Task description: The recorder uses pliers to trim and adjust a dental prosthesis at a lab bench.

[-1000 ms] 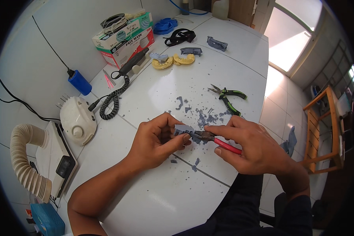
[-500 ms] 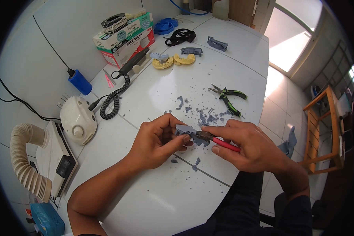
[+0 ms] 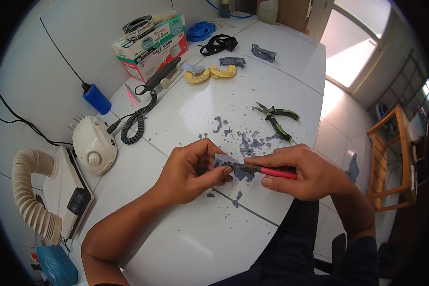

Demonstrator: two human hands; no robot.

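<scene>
My left hand (image 3: 191, 167) pinches a grey dental model piece (image 3: 225, 159) with a toothed, ragged side, between thumb and fingers above the table. My right hand (image 3: 304, 170) is closed round the red handles of a pair of pliers (image 3: 277, 172). Their dark jaws meet the right end of the grey piece; whether they bite into it cannot be made out. Grey fragments (image 3: 252, 144) lie scattered on the white table just beyond both hands. Beyond those, green-and-black pliers (image 3: 276, 117) rest with their handles spread.
Yellow dental casts (image 3: 223, 72) and more grey pieces (image 3: 263, 53) lie at the back, near stacked mask boxes (image 3: 152, 52). Along the left stand a white drill control unit (image 3: 94, 145), a coiled cord (image 3: 133, 126) and a hose (image 3: 26, 188). A wooden rack (image 3: 391, 162) stands right of the table.
My right hand and the red-handled pliers have shifted slightly right, the handles now lying more level. My left hand and the grey piece have barely moved.
</scene>
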